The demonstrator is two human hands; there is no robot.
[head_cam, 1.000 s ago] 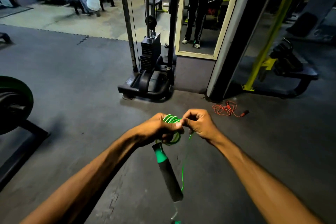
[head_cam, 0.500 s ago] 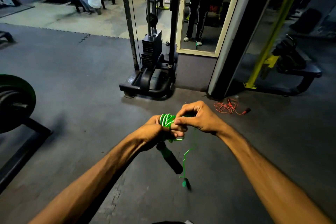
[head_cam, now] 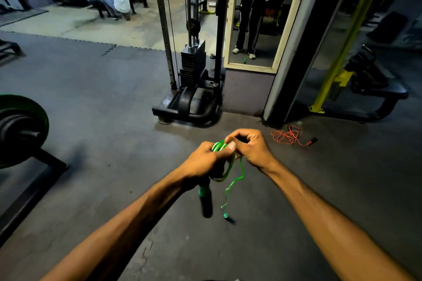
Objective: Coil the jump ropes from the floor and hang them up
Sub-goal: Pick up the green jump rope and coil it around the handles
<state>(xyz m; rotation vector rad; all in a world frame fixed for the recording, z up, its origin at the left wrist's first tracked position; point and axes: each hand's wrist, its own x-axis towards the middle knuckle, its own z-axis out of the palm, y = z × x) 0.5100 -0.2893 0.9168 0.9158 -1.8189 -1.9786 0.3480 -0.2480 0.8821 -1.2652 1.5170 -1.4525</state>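
1. Far out to the left of both hands, a loaded barbell with a green plate (head_cam: 21,130) is seen resting on its stand; it plays no part here.

2. The left hand (head_cam: 205,162) is closed tight around a bundle of green coils, and the green jump rope (head_cam: 228,166) is held there, its loops stacked against the fingers.

3. Straight below the left hand, one black handle with a green collar (head_cam: 205,201) is seen hanging down, clear of the floor (head_cam: 102,121).

4. Just to the right, touching the left, the right hand (head_cam: 251,150) is pinched shut on a strand of the same rope, thumb pressed over the top of the coil.

5. Below the right hand, a short wavy tail is left dangling, ending in a small green tip (head_cam: 225,215). Judged from that, the green rope is nearly coiled; only this last bit is to be wound in.

6. Beyond the right hand and further right, an orange jump rope (head_cam: 287,137) is seen lying tangled on the floor, untouched. So one rope is to be finished, one to be coiled, and both are yet to be hung.

7. No hook or rack is made out anywhere. The second green handle is blurred, and the number of loops cannot be counted under the fingers.
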